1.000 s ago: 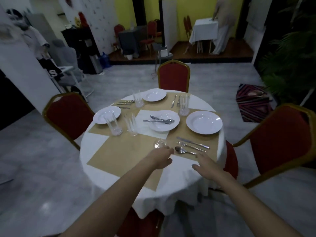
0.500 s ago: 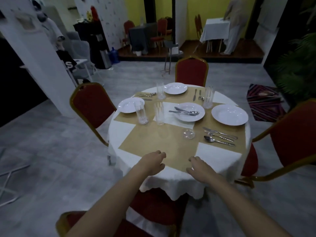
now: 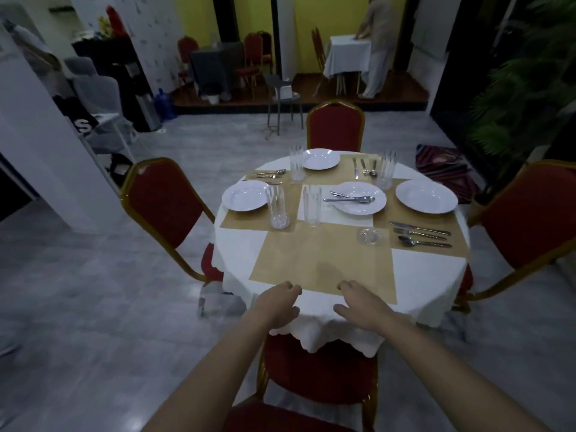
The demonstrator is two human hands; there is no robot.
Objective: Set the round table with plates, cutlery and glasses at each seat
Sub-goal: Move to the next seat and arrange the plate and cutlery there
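The round table wears a white cloth with tan squares. White plates stand at the left, the far side and the right; a middle plate carries cutlery. Tall glasses stand upright, and one short glass stands near the right seat's cutlery. My left hand hovers at the near table edge with loosely curled fingers, holding nothing. Beside it my right hand is relaxed and empty too.
Red chairs with gold frames stand at the left, the far side, the right and right below me. A person stands by a white-clothed table at the back. A plant fills the right.
Both hands have drawn back from the short glass and cutlery to the near table edge. The camera has pulled away, so the table looks farther off.
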